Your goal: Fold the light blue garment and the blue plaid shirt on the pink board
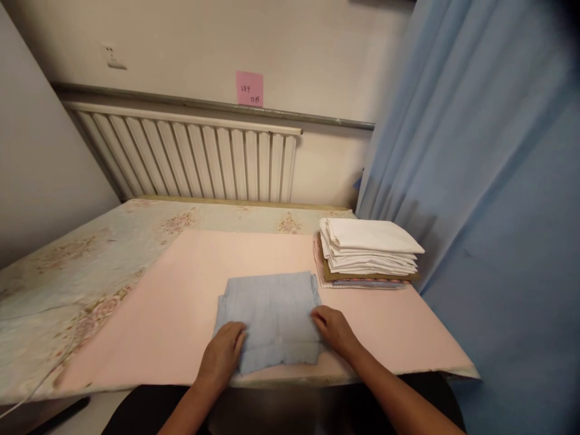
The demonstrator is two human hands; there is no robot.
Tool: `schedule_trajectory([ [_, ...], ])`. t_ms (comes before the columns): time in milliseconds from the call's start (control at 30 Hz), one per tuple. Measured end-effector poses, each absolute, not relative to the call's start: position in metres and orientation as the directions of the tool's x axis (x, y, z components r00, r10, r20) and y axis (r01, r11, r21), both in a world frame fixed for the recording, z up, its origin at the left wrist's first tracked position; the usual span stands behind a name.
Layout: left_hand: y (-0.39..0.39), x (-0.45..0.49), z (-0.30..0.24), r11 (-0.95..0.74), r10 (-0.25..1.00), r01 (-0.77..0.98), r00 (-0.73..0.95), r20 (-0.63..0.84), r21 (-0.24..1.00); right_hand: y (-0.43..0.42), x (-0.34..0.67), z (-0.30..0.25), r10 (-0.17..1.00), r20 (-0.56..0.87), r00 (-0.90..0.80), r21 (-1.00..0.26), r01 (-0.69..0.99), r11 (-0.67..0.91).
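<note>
A light blue cloth (276, 308), folded into a rough rectangle with frayed-looking edges, lies flat near the front of the table. My left hand (223, 350) is at its left edge, fingers curled closed on the fabric. At the right edge, my right hand (333, 326) pinches the cloth's side between thumb and fingers. The fingertips of both hands are partly hidden, and the right hand is slightly blurred. Beyond my right hand stands a stack of folded cloths (371, 248), white on top, with brown, patterned and blue layers beneath.
A pink sheet (172, 296) covers much of the table, over a floral tablecloth (58, 266). Behind is a white radiator (194, 157), with a pink note (249, 89) on the wall above. A blue curtain (475, 181) hangs along the right. A thin cable (45, 377) crosses the left front.
</note>
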State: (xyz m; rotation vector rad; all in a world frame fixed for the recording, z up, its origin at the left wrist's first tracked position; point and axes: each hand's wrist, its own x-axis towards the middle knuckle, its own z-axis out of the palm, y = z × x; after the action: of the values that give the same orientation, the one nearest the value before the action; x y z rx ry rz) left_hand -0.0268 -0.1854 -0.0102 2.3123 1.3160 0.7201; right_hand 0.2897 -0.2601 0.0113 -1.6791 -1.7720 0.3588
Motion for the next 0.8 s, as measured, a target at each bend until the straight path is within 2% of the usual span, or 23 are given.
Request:
schedule_trajectory([
  [133, -0.199, -0.033, -0.021, -0.32, 0.947, 0.753, 0.232, 0.224, 0.574, -0.28, 0.295, -0.005, 0.906, 0.241, 0.348, -0.728, 0.682, -0.068],
  [200, -0.198, -0.038, -0.024, -0.238, 0.969, 0.779, 0.149, 0.198, 0.58, -0.284, 0.301, -0.013, 0.867, 0.114, 0.485, -0.832, 0.523, -0.184],
  [267, -0.196, -0.042, -0.025, -0.171, 0.985, 0.789, 0.115, 0.132, 0.59, -0.286, 0.304, -0.02, 0.853, -0.034, 0.521, -0.907, 0.342, -0.245],
  [333, -0.193, -0.044, -0.026, -0.112, 0.994, 0.792, 0.097, 0.059, 0.6, -0.287, 0.304, -0.024, 0.855, -0.119, 0.504, -0.935, 0.234, -0.268],
  [600, -0.177, -0.053, -0.024, 0.109, 0.993, 0.787, -0.056, -0.104, 0.608, -0.276, 0.292, -0.019, 0.872, -0.181, 0.456, -0.922, 0.229, -0.311],
  [800, -0.159, -0.055, -0.018, 0.14, 0.986, 0.8, -0.059, -0.157, 0.583, -0.264, 0.287, -0.015, 0.885, -0.091, 0.457, -0.883, 0.374, -0.284],
])
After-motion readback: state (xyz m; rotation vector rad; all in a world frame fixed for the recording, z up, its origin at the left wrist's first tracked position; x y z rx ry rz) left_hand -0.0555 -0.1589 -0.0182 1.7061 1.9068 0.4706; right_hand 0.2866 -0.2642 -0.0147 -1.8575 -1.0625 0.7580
